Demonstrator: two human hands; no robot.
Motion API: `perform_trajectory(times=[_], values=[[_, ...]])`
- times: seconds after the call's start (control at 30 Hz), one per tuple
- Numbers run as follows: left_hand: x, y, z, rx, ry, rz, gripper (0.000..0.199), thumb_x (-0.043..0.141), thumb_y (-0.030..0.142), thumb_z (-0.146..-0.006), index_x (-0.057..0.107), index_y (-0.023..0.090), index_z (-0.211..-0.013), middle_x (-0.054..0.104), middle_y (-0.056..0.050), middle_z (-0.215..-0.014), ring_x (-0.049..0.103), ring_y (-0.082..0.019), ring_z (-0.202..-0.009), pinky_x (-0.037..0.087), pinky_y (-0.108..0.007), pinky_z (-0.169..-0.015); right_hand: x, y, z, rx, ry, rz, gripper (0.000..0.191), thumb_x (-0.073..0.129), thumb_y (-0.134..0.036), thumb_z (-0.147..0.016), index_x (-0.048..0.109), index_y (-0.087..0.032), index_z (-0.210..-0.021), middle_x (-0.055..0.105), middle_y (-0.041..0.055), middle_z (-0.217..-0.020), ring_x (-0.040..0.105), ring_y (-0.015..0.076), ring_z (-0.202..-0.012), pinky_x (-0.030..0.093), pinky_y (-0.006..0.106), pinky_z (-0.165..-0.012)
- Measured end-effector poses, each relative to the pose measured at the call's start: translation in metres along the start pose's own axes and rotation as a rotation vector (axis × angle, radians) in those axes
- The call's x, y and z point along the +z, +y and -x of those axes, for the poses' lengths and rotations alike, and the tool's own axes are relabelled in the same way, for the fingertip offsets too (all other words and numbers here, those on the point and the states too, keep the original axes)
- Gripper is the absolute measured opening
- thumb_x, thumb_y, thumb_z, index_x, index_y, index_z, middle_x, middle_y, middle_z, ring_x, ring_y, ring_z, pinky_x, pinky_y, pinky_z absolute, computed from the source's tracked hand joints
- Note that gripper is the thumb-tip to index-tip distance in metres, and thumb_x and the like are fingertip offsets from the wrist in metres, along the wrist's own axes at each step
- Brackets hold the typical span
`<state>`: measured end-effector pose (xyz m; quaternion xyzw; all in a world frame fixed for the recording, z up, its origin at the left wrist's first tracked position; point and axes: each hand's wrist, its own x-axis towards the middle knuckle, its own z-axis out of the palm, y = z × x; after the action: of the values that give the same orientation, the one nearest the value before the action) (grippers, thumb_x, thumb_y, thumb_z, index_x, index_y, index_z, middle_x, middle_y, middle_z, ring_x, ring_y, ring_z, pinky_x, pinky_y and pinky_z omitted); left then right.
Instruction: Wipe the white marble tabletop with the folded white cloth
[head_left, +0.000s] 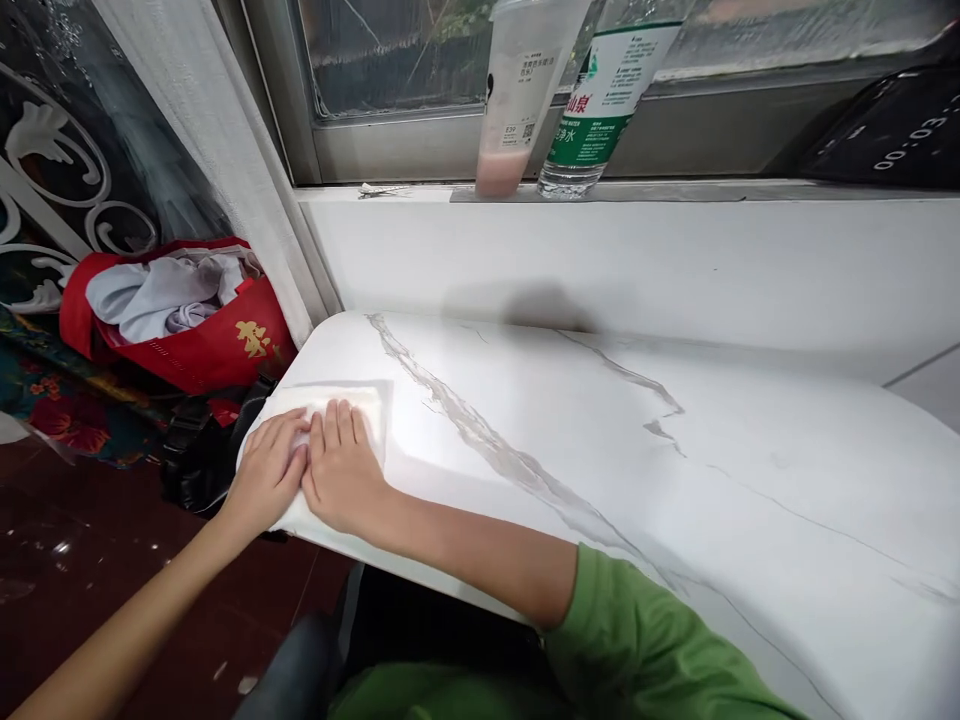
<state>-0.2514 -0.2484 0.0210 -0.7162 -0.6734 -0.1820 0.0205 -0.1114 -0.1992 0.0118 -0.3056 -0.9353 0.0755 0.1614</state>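
Note:
A white, squarish, flat piece [369, 402], like folded cloth or a pad of tissue, lies at the left end of the white marbled table [465, 520]. My left hand [268, 468] rests on its left part, fingers stretched forward and slightly bent. Beside it, my right hand [343, 468] presses flat on the same piece, fingers straight and close together. The two hands nearly touch at the thumbs. Much of the white piece is hidden beneath them, and I cannot make out its exact material.
On the window ledge stand a plastic cup [510, 120] with pink drink and a water bottle [604, 110]. A dark device with lit digits [892, 130] sits at the right. Left of the table are a red bag [202, 350] of clothes, a black bag [195, 450] and a curtain [202, 130].

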Motion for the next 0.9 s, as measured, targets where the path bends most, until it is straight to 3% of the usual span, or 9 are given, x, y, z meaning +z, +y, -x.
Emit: perform_trajectory(times=[0.17,0.33,0.5,0.6,0.73,0.9], values=[[0.015,-0.027,-0.03,-0.028,-0.067,-0.05,0.048,0.02,0.03,-0.094,0.037,0.012,-0.135,0.038,-0.013,-0.146,0.028,-0.024,-0.139,0.021,-0.049,-0.113,0.003,0.015,-0.038,0.001,-0.032,0.021,0.063,0.037,-0.031,-0.09,0.033,0.007,-0.14,0.034,0.0309,-0.143,0.028,0.0404,-0.135,0.02,0.054,-0.11],[0.033,-0.048,-0.103,0.004,-0.148,-0.099,0.051,0.019,0.031,-0.095,0.033,0.01,-0.139,0.034,-0.012,-0.148,0.025,-0.023,-0.14,0.018,-0.045,-0.115,0.018,0.063,-0.085,0.102,0.069,0.023,0.059,0.038,-0.029,-0.09,0.037,0.004,-0.139,0.036,0.0281,-0.144,0.029,0.0358,-0.135,0.017,0.049,-0.111],[0.056,-0.053,-0.18,0.08,-0.211,-0.087,0.052,0.021,0.029,-0.094,0.031,0.008,-0.141,0.032,-0.011,-0.15,0.023,-0.022,-0.141,0.014,-0.041,-0.116,0.026,0.114,-0.122,0.223,0.145,0.055,0.054,0.037,-0.026,-0.09,0.041,0.001,-0.136,0.04,0.0259,-0.142,0.033,0.0346,-0.133,0.019,0.05,-0.109],[0.065,-0.056,-0.212,0.093,-0.237,-0.07,0.052,0.022,0.028,-0.094,0.032,0.009,-0.14,0.033,-0.01,-0.15,0.024,-0.021,-0.141,0.014,-0.041,-0.116,0.028,0.134,-0.14,0.284,0.189,0.078,0.051,0.036,-0.023,-0.089,0.043,0.001,-0.134,0.045,0.0256,-0.138,0.036,0.0351,-0.13,0.021,0.051,-0.107],[0.07,-0.059,-0.223,0.096,-0.209,-0.057,0.051,0.022,0.028,-0.094,0.033,0.011,-0.141,0.033,-0.009,-0.15,0.024,-0.021,-0.14,0.015,-0.041,-0.116,0.03,0.141,-0.149,0.296,0.216,0.097,0.051,0.035,-0.024,-0.09,0.044,0.001,-0.134,0.045,0.0254,-0.138,0.036,0.0352,-0.13,0.022,0.05,-0.107],[0.064,-0.05,-0.202,0.065,-0.184,-0.081,0.051,0.021,0.029,-0.095,0.035,0.009,-0.14,0.034,-0.01,-0.149,0.024,-0.02,-0.14,0.014,-0.04,-0.116,0.026,0.132,-0.132,0.269,0.19,0.084,0.053,0.034,-0.025,-0.091,0.042,0.0,-0.137,0.041,0.0244,-0.142,0.033,0.0335,-0.133,0.02,0.048,-0.109]])
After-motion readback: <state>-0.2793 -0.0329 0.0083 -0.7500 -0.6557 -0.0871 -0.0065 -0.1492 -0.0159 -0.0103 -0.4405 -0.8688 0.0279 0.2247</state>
